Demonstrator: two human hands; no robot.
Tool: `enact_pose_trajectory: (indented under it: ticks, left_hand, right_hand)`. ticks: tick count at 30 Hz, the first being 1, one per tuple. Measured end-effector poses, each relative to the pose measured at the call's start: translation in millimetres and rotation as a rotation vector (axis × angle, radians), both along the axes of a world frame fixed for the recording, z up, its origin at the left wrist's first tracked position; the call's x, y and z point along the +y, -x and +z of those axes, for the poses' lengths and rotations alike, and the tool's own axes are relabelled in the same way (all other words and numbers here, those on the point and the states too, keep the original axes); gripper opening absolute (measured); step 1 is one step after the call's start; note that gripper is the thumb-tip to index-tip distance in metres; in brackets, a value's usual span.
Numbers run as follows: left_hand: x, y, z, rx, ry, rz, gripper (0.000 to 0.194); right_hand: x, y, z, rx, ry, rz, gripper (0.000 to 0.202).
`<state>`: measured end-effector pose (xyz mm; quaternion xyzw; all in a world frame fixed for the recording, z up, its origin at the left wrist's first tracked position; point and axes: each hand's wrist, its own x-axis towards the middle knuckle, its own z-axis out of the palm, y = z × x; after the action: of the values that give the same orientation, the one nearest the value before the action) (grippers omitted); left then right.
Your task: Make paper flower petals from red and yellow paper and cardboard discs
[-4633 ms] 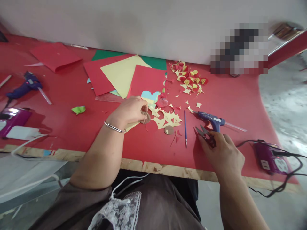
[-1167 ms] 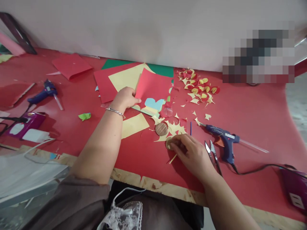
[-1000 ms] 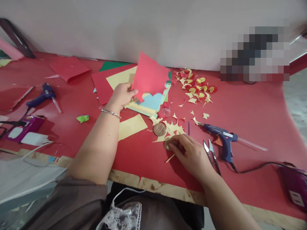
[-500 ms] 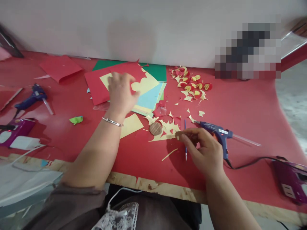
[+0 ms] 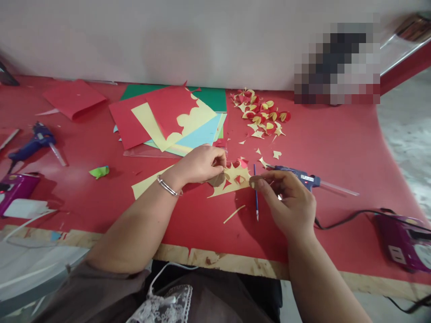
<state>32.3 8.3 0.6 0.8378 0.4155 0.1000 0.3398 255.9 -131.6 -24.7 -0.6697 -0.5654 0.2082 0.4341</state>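
My left hand (image 5: 204, 163) is low over the cut paper, its thumb and fingers bent together. What they pinch, if anything, is hidden. Just under its fingertips a round wooden disc (image 5: 217, 180) shows in part, beside a pale yellow paper offcut (image 5: 232, 183) full of cut-out holes. My right hand (image 5: 289, 197) is closed, with thumb and forefinger pinching a small brown piece (image 5: 255, 180) at the offcut's right edge. A thin blue paintbrush (image 5: 256, 199) lies by those fingertips. Behind the right hand rests a blue glue gun (image 5: 298, 176) with a clear glue stick.
Red and yellow sheets (image 5: 168, 112) are piled at the back. Red-and-yellow paper petals (image 5: 262, 112) lie at back right among scraps. Another glue gun (image 5: 37, 141), a green crumpled paper (image 5: 99, 172) and purple power strips (image 5: 400, 240) sit toward the sides. A cable crosses the right side.
My left hand has come down and right from above the paper pile to the wooden disc and yellow offcut. The right hand keeps its pinch. The view has shifted slightly.
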Motion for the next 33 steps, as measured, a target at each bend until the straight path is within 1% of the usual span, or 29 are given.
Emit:
enact_pose_trajectory:
  ticks: [3,6,12,14,17,20,22,24,26,27,29,33]
  left_hand:
    - [-1.4,5.9,5.2,-0.246,0.144,0.13,0.002]
    - [-1.6,9.6,4.9,-0.458,0.237,0.287,0.006]
    - [0.4,2.7,-9.2,-0.755,0.562,0.493,0.012]
    - [0.3,-2.0,-14.6,-0.849,0.636,0.546,0.013]
    - [-1.6,-8.1,-20.7,-0.928,0.689,0.55,0.018]
    - [-4.4,-12.3,-23.4,-0.94,0.657,0.513,0.023]
    - [-6.3,-14.5,-23.7,-0.953,0.576,0.502,0.019]
    - [-8.3,-16.2,-23.2,-0.986,0.453,0.482,0.016]
    - [-9.8,-17.3,-22.5,-1.017,0.346,0.459,0.017]
    - [-10.2,-17.8,-22.4,-1.026,0.328,0.451,0.019]
    - [-10.4,-18.4,-22.2,-1.028,0.379,0.446,0.021]
    - [-9.1,-19.9,-20.4,-1.023,0.591,0.442,0.021]
  right_hand:
    - [0.5,-0.1,0.5,0.006,-0.009,-0.022,0.016]
    - [1.0,0.2,1.5,0.022,-0.012,-0.047,0.016]
    - [1.5,2.4,3.1,0.106,-0.005,-0.101,0.015]
    - [1.9,2.3,2.2,0.126,0.001,-0.1,0.015]
    - [3.2,0.7,-0.5,0.124,0.04,-0.059,0.016]
    - [4.7,-1.3,-3.4,0.123,0.074,0.001,0.018]
    - [5.5,-1.9,-4.7,0.121,0.081,0.02,0.018]
    - [6.2,-2.0,-5.4,0.107,0.083,0.023,0.019]
    - [6.8,-1.7,-5.7,0.087,0.08,0.024,0.019]
    - [7.0,-1.5,-5.8,0.081,0.075,0.023,0.019]
    - [7.4,-0.9,-5.8,0.077,0.062,0.024,0.02]
    - [7.1,0.2,-5.5,0.104,0.042,0.007,0.02]
